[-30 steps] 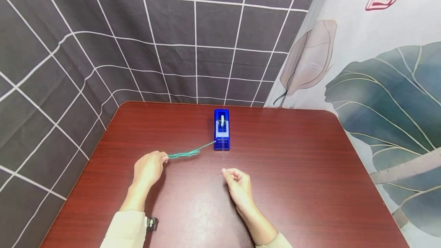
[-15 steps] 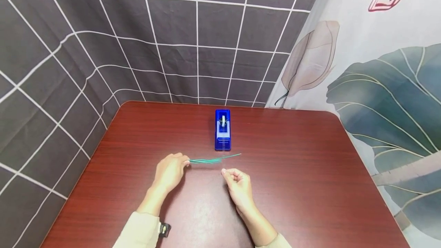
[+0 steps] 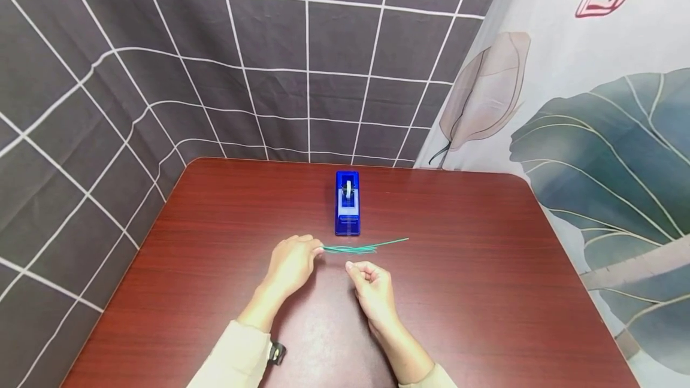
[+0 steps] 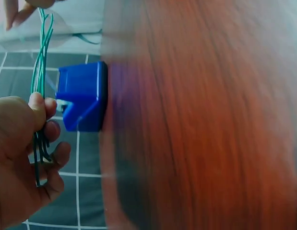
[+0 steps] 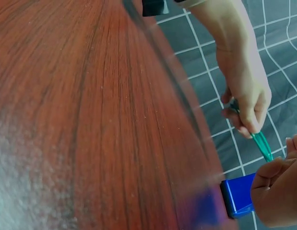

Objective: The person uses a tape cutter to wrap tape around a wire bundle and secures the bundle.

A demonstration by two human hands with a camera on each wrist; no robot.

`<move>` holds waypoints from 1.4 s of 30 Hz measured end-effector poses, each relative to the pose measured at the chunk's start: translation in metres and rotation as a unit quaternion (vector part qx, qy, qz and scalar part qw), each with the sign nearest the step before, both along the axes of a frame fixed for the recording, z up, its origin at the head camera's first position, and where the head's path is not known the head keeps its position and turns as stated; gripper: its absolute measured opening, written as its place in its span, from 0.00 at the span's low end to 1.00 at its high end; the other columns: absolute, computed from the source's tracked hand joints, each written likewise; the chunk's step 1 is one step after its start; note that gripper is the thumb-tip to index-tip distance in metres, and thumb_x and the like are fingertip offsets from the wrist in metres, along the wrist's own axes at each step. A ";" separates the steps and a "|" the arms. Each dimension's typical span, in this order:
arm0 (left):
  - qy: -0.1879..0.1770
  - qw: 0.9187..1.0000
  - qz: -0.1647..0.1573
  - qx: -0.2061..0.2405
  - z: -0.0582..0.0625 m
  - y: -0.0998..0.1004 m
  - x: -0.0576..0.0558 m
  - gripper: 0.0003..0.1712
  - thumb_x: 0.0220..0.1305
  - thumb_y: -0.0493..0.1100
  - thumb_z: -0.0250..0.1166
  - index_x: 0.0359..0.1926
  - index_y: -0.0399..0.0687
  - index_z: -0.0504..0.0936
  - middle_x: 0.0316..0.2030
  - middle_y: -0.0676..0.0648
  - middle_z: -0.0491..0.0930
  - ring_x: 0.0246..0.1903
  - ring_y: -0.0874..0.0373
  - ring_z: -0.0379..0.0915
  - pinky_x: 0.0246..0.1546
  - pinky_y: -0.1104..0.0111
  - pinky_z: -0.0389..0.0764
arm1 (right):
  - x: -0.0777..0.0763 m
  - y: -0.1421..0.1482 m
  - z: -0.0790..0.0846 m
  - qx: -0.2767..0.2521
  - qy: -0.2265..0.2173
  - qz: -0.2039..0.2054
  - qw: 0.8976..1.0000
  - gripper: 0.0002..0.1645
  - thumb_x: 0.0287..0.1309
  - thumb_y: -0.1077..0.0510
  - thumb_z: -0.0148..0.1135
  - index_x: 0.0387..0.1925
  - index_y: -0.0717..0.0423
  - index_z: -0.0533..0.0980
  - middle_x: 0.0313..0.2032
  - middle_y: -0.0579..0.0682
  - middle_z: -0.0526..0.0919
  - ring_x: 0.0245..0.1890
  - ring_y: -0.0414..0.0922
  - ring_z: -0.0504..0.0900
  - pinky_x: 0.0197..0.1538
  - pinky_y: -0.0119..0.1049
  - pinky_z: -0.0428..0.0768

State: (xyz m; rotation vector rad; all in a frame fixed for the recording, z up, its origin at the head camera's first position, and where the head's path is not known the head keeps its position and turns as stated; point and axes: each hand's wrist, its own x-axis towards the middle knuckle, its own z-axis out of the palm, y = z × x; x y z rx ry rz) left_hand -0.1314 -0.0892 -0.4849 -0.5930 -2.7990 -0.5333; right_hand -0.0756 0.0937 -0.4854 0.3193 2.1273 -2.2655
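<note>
My left hand (image 3: 291, 265) pinches a bundle of thin green wires (image 3: 350, 249) between thumb and fingertips. The wires point right, one reaching farther than the others; their other ends hang inside the palm in the left wrist view. Beyond them a blue tape dispenser (image 3: 347, 221) stands on the table, a roll of tape in its middle. My right hand (image 3: 373, 295), fingers curled, pinches the end of a clear tape strip (image 4: 50, 83) that runs from the dispenser. The strip is faint, and the wires lie across its line; whether they touch it I cannot tell.
The reddish-brown table (image 3: 474, 244) extends around both hands. A dark checked curtain (image 3: 269, 35) hangs behind and to the left, and a white curtain with leaf prints (image 3: 609, 154) hangs on the right. A small black device (image 3: 277, 353) sits at the left wrist.
My left hand has moved right with the green wires, bringing them from left of the dispenser to in front of it, just beyond the right fingertips. The right hand has stayed nearly still.
</note>
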 end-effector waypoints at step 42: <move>-0.001 0.999 -0.032 0.009 0.010 0.029 0.023 0.07 0.68 0.50 0.65 0.34 0.56 0.86 0.27 0.56 0.80 0.31 0.51 0.83 0.33 0.59 0.79 | 0.005 -0.003 0.000 -0.006 0.023 0.004 1.000 0.11 0.62 0.67 0.66 0.40 0.76 0.82 0.17 0.40 0.73 0.15 0.30 0.61 0.19 0.22 0.59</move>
